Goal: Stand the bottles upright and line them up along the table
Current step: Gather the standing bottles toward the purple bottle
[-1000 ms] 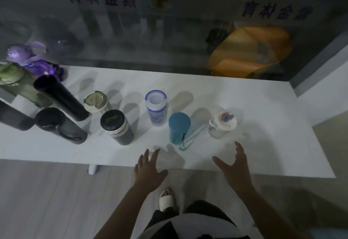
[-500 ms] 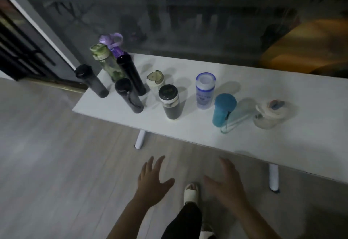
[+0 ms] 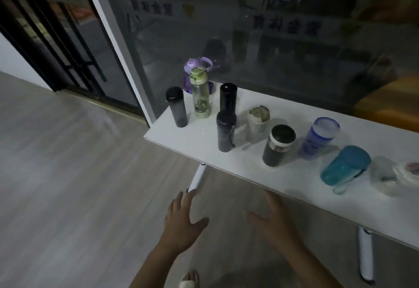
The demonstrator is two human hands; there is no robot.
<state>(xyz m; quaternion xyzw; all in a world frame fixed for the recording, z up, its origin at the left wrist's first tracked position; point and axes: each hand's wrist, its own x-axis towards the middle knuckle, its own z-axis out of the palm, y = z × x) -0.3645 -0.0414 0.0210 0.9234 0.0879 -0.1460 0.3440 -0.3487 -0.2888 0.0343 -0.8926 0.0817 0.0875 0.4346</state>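
Several bottles stand upright on the white table [image 3: 204, 142]. At its left end are a dark grey bottle [image 3: 176, 107], a green bottle [image 3: 200, 93], a purple bottle [image 3: 189, 70] behind it, and two black bottles [image 3: 228, 98] [image 3: 225, 131]. Further right stand a clear cup with a flip lid [image 3: 257, 124], a black-lidded flask [image 3: 278, 146], a blue-and-white bottle [image 3: 317, 139], a teal bottle [image 3: 344, 166] and a clear white-lidded jar [image 3: 394, 175]. My left hand [image 3: 181, 222] and my right hand [image 3: 274, 222] hover open below the table's front edge, holding nothing.
A glass wall with lettering runs behind the table, with a white frame post [image 3: 118, 45] at its left end. White table legs [image 3: 197, 177] [image 3: 365, 256] stand under the front edge. Pale wooden floor [image 3: 79, 185] spreads to the left. My slippered foot [image 3: 188, 281] is below.
The view has swung left and pulled back from the table. Both hands have come off the tabletop and now hang in front of it. The bottles have not moved.
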